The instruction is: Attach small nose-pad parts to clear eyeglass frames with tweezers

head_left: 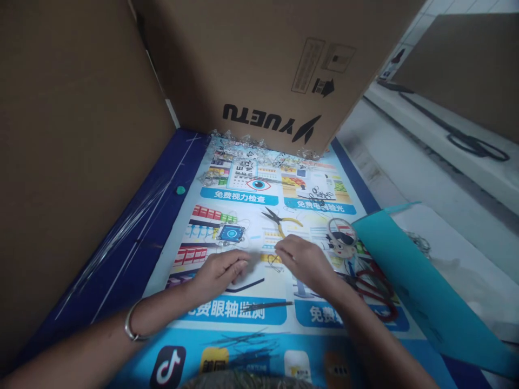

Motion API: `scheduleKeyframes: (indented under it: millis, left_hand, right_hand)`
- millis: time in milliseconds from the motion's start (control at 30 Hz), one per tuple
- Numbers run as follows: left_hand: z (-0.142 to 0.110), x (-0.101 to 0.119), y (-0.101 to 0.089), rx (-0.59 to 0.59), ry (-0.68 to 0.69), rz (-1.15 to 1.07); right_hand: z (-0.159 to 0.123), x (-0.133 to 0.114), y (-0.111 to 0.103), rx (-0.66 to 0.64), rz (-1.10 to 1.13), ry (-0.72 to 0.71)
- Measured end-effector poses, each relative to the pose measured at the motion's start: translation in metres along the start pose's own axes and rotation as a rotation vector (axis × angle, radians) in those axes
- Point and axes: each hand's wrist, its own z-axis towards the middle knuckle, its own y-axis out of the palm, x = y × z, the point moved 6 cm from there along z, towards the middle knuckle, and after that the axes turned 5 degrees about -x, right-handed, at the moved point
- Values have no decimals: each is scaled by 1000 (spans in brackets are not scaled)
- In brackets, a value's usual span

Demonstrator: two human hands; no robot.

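My left hand (224, 272) is closed, thumb and fingers pressed together low over the printed sheet (253, 233). Facing it across a small gap, my right hand (303, 260) is pinched too. Whatever sits in either set of fingertips is too fine to make out. Just beyond the right fingers lie pliers (279, 217) with yellow handles, jaws apart. A bent thin wire (275, 262) shows on the sheet between my hands. Up from my left hand is a small blue square (231, 233) with fine wire around it. Dark thin wires (265, 306) lie nearer me.
Cardboard walls (259, 65) enclose the left and back. Clear beaded pieces (239, 141) line the back edge. Red-handled scissors (375, 289) lie by my right forearm, beside a teal folder (421, 281). Long wire strands (121, 227) lie at left, near a teal lump (180, 190).
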Motion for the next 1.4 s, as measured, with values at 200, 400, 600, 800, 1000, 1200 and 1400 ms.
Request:
scheduleKeyframes:
  millis: [200, 400, 600, 800, 1000, 1200, 1400]
  left_hand:
    - [1, 4, 3, -75, 54, 208]
    - [2, 0, 5, -99, 64, 257]
    - [2, 0, 6, -107, 69, 255]
    - [2, 1, 6, -101, 72, 259]
    - [2, 6, 1, -65, 109, 269]
    - [1, 11, -9, 47, 96, 206]
    - [0, 9, -9, 56, 75, 182]
  right_hand:
    - [-1, 32, 1, -232, -68, 47]
    - [4, 29, 11, -187, -65, 74]
    - [7, 26, 16, -206, -80, 120]
    - [7, 28, 21, -208, -79, 150]
    - [5, 32, 21, -215, -38, 114]
    - [3, 35, 15, -242, 43, 58]
    - [3, 37, 12, -259, 72, 85]
